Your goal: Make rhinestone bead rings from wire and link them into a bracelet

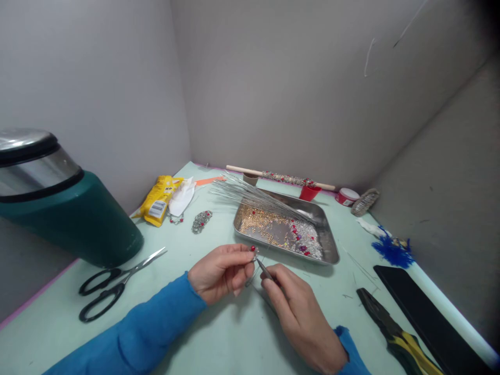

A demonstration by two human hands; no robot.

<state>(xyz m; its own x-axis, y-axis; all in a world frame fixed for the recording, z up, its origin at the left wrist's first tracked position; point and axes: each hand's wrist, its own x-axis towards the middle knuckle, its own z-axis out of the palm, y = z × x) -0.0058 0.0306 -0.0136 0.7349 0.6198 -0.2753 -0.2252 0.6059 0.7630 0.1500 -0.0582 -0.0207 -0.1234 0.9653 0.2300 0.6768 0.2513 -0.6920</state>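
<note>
Between the thumb and fingers of my left hand [224,271] is a small piece of beaded wire [253,251] with a red bead on top. My right hand [295,312] is closed around a slim grey metal tool that looks like tweezers [264,269]. Its pointed tip meets the beaded wire or lies very close to it. Just beyond both hands is a metal tray [332,255] with gold, clear and red beads in it. A bundle of thin silver wires [253,195] lies across the tray and over its left rim.
Black-handled scissors [121,284] and a green bottle [74,219] are at left. Near a yellow packet [160,200] lies a beaded wire cluster [202,222]. A bead-wrapped stick [287,178] rests behind the tray. Pliers [390,328], a black bar [425,317] and blue threads [392,250] lie right.
</note>
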